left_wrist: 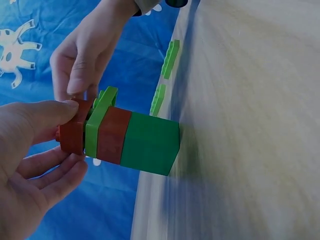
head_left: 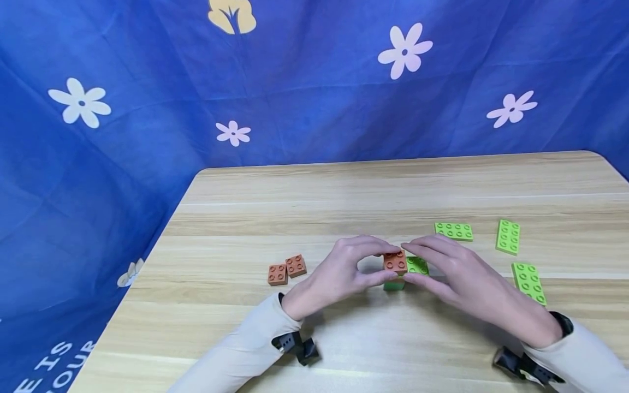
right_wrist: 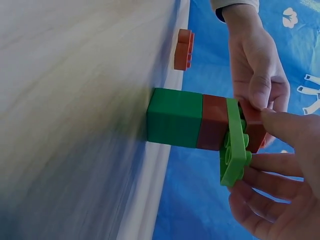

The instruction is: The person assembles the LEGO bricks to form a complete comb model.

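A small stack stands on the table: a dark green block at the bottom, a red brick above it, then a light green plate that juts out to the right. On top is another red brick, slightly tilted against the plate in the right wrist view. My left hand pinches this top brick between thumb and fingers. From the other side my right hand has its thumb and index finger on the same brick. Its other fingers lie close to the plate's overhanging end.
Two loose red bricks lie left of my left hand. Beyond and beside my right hand lie three light green plates. A blue flowered cloth hangs behind the wooden table.
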The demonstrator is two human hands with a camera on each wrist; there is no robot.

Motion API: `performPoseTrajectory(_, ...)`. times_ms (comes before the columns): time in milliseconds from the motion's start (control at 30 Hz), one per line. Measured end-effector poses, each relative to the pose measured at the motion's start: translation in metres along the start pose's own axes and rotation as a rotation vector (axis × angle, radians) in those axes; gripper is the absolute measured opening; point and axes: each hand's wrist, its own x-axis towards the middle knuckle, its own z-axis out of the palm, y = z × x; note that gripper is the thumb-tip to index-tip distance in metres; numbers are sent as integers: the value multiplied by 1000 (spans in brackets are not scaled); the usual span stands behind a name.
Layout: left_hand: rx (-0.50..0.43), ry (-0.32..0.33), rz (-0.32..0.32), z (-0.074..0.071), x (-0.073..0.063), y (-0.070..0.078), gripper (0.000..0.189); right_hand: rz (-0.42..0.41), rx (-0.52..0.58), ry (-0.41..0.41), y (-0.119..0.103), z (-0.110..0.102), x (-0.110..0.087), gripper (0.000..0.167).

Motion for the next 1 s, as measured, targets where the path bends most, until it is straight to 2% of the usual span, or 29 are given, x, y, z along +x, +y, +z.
performPoseTrajectory(133, -13, -5, -49, -1, -1, 1, 52, -33, 21, 41, -1, 2, 4, 46)
performPoseTrajectory(200, -15, 2, -57, -2, -2, 1, 51, -44, 20, 56, -2, 3, 6, 46)
performPoseTrajectory(400, 6, 43, -2, -5, -4, 0, 35, -49, 19, 63, -1, 5, 7, 44)
performPoseTrajectory(567, 8, 48, 33, -6, -4, -2, 28, -44, 18, 55, -2, 5, 8, 42)
performPoseTrajectory(1000, 6, 37, 28, -11, -2, 4, 25, -26, 16, 38, -5, 2, 11, 42)
